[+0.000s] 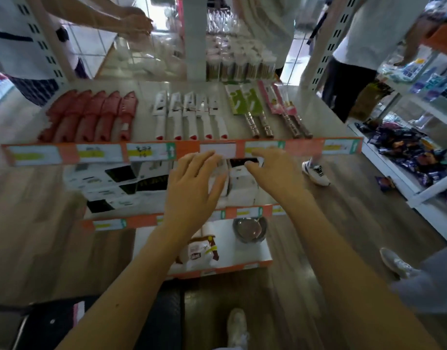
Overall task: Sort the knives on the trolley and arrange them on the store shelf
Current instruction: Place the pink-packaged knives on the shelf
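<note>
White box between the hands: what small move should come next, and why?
The left hand and right hand flank the white box, both open and holding nothing, so probably the next move is to close them on it.

the red knife covers [91, 117] look like matt plastic. the white knife handles [175, 125] are glossy plastic. the green sleeves [252, 103] look like printed card. the bowl [249, 229] is shiny metal. the shelf [326, 122] is smooth and pale, the floor [33, 210] wood-grained.
</note>
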Demonstrator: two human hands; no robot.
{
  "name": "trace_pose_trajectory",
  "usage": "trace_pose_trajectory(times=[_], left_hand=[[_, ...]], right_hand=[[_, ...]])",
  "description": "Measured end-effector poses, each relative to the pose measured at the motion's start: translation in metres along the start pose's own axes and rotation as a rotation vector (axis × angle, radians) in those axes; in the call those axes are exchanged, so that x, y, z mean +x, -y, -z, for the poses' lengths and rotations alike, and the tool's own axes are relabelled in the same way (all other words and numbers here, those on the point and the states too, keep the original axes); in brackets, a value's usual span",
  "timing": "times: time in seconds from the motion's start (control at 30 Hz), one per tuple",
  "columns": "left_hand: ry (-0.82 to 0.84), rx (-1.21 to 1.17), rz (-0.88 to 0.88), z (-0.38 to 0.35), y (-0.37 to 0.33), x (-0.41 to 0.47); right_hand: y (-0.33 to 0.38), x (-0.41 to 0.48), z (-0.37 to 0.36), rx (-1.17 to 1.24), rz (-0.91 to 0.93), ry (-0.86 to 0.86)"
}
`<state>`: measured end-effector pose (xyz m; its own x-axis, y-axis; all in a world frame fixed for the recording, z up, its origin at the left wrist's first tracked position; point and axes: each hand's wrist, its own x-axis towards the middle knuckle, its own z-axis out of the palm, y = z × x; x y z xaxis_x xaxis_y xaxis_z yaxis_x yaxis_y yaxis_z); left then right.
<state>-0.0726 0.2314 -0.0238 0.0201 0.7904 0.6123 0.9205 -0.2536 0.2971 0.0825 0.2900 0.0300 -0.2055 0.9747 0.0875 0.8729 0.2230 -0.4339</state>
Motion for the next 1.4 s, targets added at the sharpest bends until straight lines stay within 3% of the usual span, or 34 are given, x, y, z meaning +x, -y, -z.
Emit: trace_pose_trajectory(times=[0.37,0.5,1.0,1.2,1.4], left_hand=[[0.226,0.014,0.055,0.064,0.087,-0.14],[0.304,0.022,0.095,0.077,0.097,-0.186],[0.524,0.045,0.644,0.127,0.113,-0.315],[0.675,0.147,0.852,0.116,0.162,-0.394],[0.669,0.171,0.968,0.054,0.236,-0.498]], right_hand=[[0.079,-0.137,-0.117,0.118,-0.118,0.132],[0.088,-0.172,-0.139,0.043,-0.106,0.181],[0.126,-0.256,-0.216,0.044,-0.025,0.421],[0.144,-0.277,-0.307,-0.021,0.03,0.566],[0.135,-0.304,-0.46,-0.039,0.088,0.667]])
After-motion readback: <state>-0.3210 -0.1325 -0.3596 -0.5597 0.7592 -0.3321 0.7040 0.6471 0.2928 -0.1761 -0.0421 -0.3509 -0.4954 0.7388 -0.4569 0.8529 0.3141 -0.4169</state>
